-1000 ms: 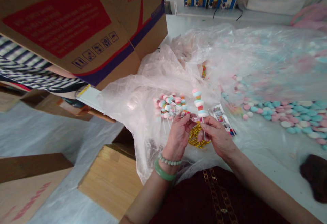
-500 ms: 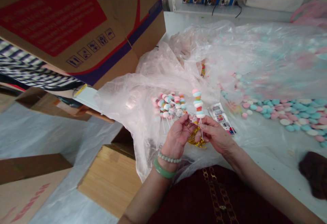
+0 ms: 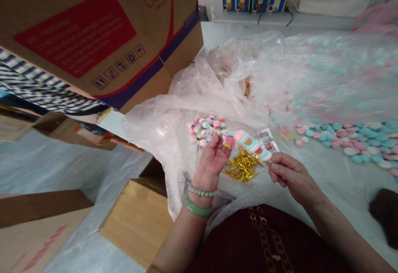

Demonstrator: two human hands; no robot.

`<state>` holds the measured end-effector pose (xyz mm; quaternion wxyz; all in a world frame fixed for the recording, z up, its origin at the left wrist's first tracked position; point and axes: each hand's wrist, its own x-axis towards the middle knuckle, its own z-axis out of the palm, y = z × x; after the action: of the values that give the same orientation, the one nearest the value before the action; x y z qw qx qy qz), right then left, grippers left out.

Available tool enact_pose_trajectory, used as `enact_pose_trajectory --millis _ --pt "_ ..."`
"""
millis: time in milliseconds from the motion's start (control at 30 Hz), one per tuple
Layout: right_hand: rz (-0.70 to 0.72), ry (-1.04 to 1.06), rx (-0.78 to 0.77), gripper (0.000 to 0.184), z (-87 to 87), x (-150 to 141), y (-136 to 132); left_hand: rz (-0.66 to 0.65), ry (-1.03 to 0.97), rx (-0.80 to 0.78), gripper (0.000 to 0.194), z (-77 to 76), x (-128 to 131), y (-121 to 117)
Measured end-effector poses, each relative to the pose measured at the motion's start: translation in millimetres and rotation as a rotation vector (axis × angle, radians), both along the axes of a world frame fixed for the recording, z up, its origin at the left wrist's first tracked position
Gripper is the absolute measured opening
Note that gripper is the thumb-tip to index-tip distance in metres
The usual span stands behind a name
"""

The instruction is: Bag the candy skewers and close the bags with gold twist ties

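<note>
Pastel pink, blue and orange candy discs stack along a white stick to form a candy skewer (image 3: 250, 143), which lies nearly level between the person's hands. The right hand (image 3: 294, 177) pinches the skewer's stick end between thumb and curled fingers. The left hand (image 3: 212, 161) lies palm up with its fingers curved, the skewer's pink top end just beside the fingertips; whether that hand grips anything is hard to tell. A jade bangle (image 3: 197, 205) and a beaded bracelet (image 3: 202, 191) circle the left wrist. Below the skewer, a heap of gold twist ties (image 3: 242, 165) rests on a crumpled clear plastic sheet (image 3: 177, 140). A bunch of other candy skewers (image 3: 205, 130) sits just beyond the left hand, and a printed card (image 3: 267, 138) lies just past the right end of the skewer. Loose pastel candies (image 3: 351, 144) spread rightward across a white table (image 3: 348, 190), and a cardboard carton (image 3: 81, 36) looms at upper left.
</note>
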<state>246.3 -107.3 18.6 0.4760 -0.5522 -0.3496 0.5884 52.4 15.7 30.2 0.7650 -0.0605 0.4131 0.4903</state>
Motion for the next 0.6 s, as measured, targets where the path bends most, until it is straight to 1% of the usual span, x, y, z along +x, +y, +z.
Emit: enact_pose_trajectory --millis 167,300,367,500,600 --pt "0.01 -0.207 0.039 0.016 3.7 -1 -15 0.022 -0.034 0.002 0.021 3.0 0 3" --pt "0.029 -0.339 0.056 0.018 11.0 -7 -11 0.015 -0.049 0.022 0.021 4.9 1 2" --pt "0.028 -0.419 0.084 0.019 11.5 -8 -9 0.015 -0.045 0.017 0.021 6.6 1 1" --pt "0.017 -0.668 0.203 0.019 2.6 -5 -9 0.005 -0.017 0.043 0.02 7.3 0 -2" --pt "-0.055 -0.884 0.373 0.016 -8.2 -2 -13 -0.005 0.044 0.139 0.014 2.8 0 -2"
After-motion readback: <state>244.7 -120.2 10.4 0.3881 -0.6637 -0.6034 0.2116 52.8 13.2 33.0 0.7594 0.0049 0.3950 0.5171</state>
